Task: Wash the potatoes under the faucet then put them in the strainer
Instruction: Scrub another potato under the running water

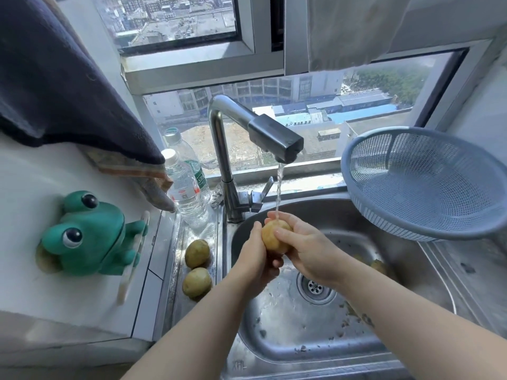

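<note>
A yellowish potato [271, 237] is held over the steel sink [343, 349], right under the stream running from the faucet [274, 139]. My left hand [256, 259] grips it from the left and below, and my right hand [307, 250] wraps it from the right, fingers over its top. Two more potatoes lie on the sink's left ledge, one farther [197, 253] and one nearer [197, 282]. The blue-grey plastic strainer [428, 185] sits tilted at the sink's back right corner, with nothing visible in it.
Two plastic water bottles [186, 196] stand left of the faucet base. A green frog figure [90, 237] sits on the white counter at left, and dark cloth [55, 78] hangs above it. The drain [315, 287] lies below my hands, with bits of debris scattered in the basin.
</note>
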Action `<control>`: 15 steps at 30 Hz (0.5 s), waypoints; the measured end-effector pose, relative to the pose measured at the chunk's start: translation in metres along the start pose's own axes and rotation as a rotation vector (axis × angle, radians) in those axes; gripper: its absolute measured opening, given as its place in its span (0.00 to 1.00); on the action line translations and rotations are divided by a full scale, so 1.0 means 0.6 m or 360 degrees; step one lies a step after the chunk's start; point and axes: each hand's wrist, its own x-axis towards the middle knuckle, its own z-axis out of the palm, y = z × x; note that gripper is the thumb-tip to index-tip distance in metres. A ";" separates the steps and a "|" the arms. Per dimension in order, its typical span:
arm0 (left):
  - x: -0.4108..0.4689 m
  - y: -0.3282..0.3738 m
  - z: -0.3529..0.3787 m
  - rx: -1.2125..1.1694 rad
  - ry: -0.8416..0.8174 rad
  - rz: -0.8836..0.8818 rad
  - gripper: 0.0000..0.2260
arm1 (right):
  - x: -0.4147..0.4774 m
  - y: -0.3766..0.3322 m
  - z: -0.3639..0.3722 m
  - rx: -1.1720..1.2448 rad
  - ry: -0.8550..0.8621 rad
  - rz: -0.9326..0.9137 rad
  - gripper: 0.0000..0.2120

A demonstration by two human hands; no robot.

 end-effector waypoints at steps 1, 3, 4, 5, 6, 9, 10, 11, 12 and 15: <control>0.002 0.000 0.002 -0.0020 0.0015 -0.0066 0.23 | -0.001 0.001 0.001 -0.0130 0.0003 -0.0012 0.16; 0.002 0.003 0.007 -0.0029 0.0019 -0.0149 0.22 | 0.000 0.000 0.003 -0.0280 0.0061 -0.0038 0.15; 0.003 0.003 0.009 -0.0021 0.0021 -0.0146 0.22 | 0.001 -0.001 0.005 -0.0318 0.0110 -0.0053 0.14; 0.002 0.003 0.011 -0.0010 0.0037 -0.0115 0.21 | 0.004 -0.003 0.006 -0.0349 0.0162 -0.0072 0.12; 0.002 0.003 0.014 0.0005 0.0072 -0.0061 0.21 | 0.009 -0.004 0.007 -0.0366 0.0211 -0.0094 0.10; 0.001 -0.001 0.020 0.0108 0.0163 0.0132 0.23 | 0.022 0.003 0.013 -0.0335 0.0419 -0.0167 0.03; -0.001 -0.002 0.022 0.0179 0.0170 0.0203 0.24 | 0.026 0.005 0.015 -0.0297 0.0526 -0.0164 0.06; -0.002 -0.005 0.023 0.0262 0.0160 0.0275 0.25 | 0.030 0.006 0.016 -0.0229 0.0644 -0.0141 0.09; -0.005 -0.005 0.024 0.0326 0.0123 0.0348 0.25 | 0.034 0.006 0.016 -0.0153 0.0755 -0.0106 0.12; -0.006 -0.011 0.012 0.0460 -0.0122 0.0578 0.23 | 0.046 -0.005 0.003 0.0212 0.0877 0.0132 0.16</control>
